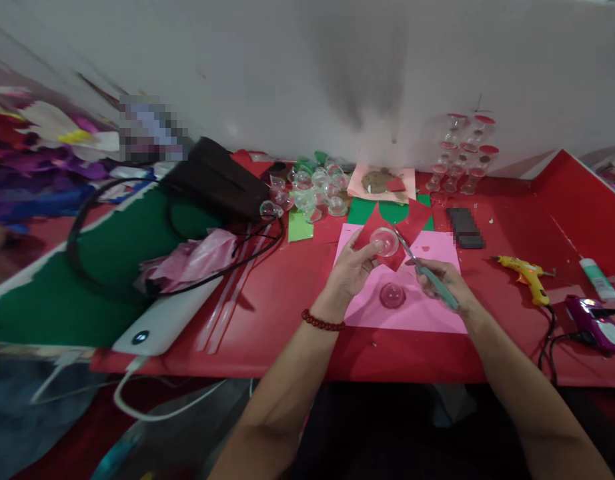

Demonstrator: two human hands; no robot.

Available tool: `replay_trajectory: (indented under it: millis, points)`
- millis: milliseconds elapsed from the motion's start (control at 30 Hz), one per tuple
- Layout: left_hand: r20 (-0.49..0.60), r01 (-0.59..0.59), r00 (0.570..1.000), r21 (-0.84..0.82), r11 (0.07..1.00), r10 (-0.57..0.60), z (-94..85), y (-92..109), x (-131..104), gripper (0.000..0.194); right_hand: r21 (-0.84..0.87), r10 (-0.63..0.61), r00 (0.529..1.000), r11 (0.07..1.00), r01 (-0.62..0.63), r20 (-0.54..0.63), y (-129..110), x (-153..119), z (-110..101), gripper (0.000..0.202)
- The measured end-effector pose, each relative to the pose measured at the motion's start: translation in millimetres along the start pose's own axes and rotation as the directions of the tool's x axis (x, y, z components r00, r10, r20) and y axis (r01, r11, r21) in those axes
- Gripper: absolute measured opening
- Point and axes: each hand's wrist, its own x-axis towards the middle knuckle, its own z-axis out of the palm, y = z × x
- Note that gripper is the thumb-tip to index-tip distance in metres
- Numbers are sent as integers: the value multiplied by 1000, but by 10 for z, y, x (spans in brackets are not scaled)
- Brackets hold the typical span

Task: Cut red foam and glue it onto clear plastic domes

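1. The red table (277, 287) bears everything; supplies sit mostly along its far edge and sides, which probably keeps the near middle free for handwork.
2. The pink sheet (412, 319) lies flat under both hands, perhaps as a mat to catch scraps.
3. The cup pile (317, 190) is heaped loosely at the back, left of the hands, likely because spares need only be in reach.
4. The red paper (375, 219) is raised above the pink sheet rather than laid on it, presumably so that blades can pass beneath and around.
5. The cup stacks (462, 157) stand upright by the wall at right, apart from the loose pile, seemingly to avoid knocks.
6. The glue gun (530, 275) rests at far right, clear of the paper; its cord trails towards the near edge.
7. The scissors (437, 288) are gripped by the handles in the right hand (452, 277), blades reaching the paper beside the cup; I cannot tell how wide they stand.
8. The cup (386, 240) is pinched against the paper by the left hand (355, 267), thumb on top, apparently so both turn together.
9. The second cup (392, 295) sits on the pink sheet just below, untouched.
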Motion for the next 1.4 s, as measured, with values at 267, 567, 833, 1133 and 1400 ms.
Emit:
replay_trajectory:
  millis: [267,567,833,1133,1400]
  points:
    - [22,-32,999,51,998,31,-6,79,8,60,-97,-23,1000,995,23,10,54,17,-54,55]
    - [50,-87,995,50,995,85,-53,63,61,39,-135,-27,1000,991,26,-3,-15,-21,39,57]
    - [94,11,996,-48,999,-6,-61,15,72,26,-118,-65,998,991,66,12,10,12,45,52]
    - [28,-25,999,-11,1000,25,-73,24,105,25,-83,-9,1000,997,8,-21,14,27,44,55]
    - [48,38,998,-3,999,-38,-82,-54,102,27,-27,-47,998,998,48,37,-8,30,36,49]
